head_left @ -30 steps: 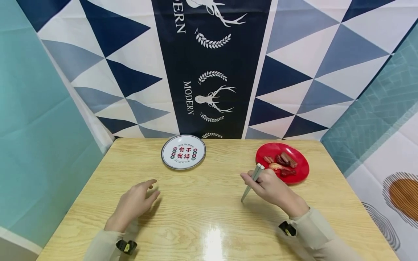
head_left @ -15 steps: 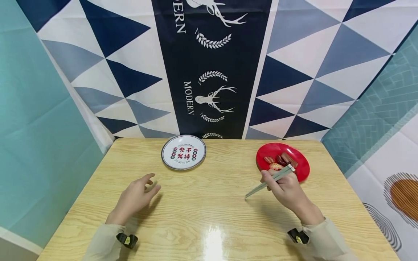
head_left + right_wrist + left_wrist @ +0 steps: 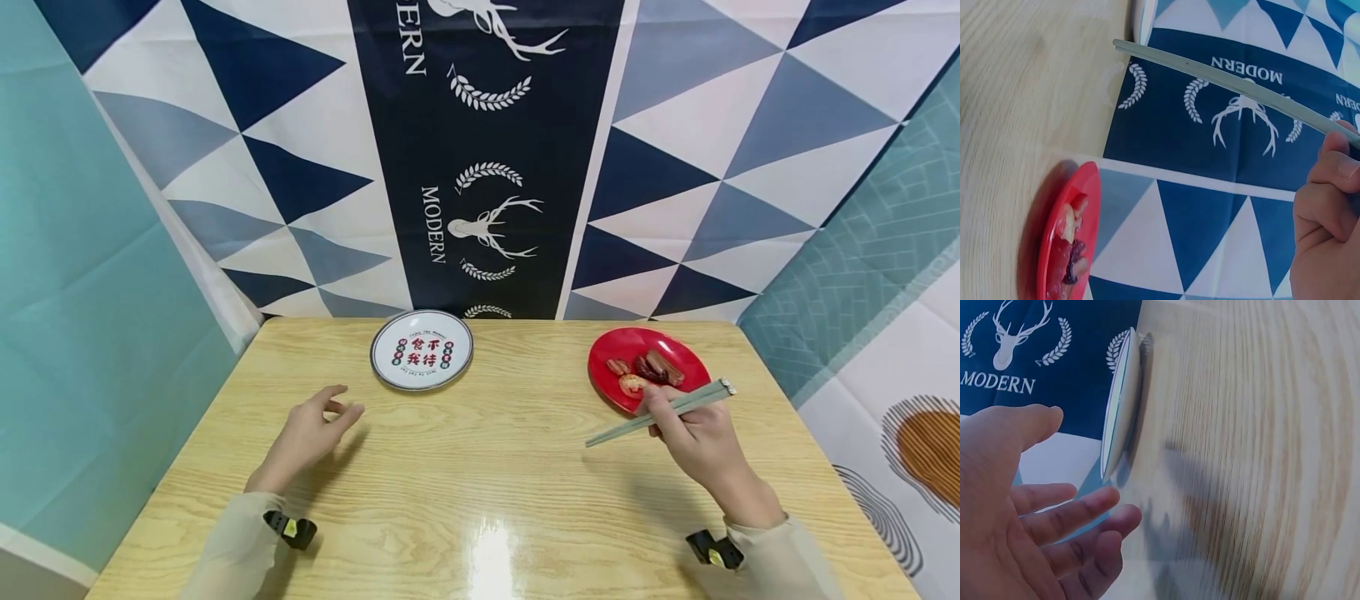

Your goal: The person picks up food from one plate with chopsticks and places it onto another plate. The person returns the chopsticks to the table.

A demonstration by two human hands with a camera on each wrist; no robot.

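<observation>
My right hand (image 3: 701,437) holds a pair of pale green chopsticks (image 3: 626,430), their tips pointing left above the table and their white-marked ends past the hand. It is just in front of the red oval plate (image 3: 606,385) and hides its near edge. On that plate lie several pieces of food (image 3: 660,367), some reddish brown, one pale yellow. In the right wrist view the chopsticks (image 3: 1229,81) lie close together with nothing between them. My left hand (image 3: 306,437) hovers over the table's left side, fingers loosely bent, holding nothing. Beyond it stands a round white plate (image 3: 386,354) with printed characters.
The light wooden table (image 3: 450,467) meets a patterned cloth wall (image 3: 487,167) at its back edge. Teal cloth (image 3: 97,292) closes off the left side, and another hanging cloth (image 3: 885,333) the right. A black camera band (image 3: 291,529) sits on each wrist.
My right hand has moved to the right with the chopsticks, which have turned from steep to nearly flat. The left hand has shifted slightly up and left. Both plates stay put.
</observation>
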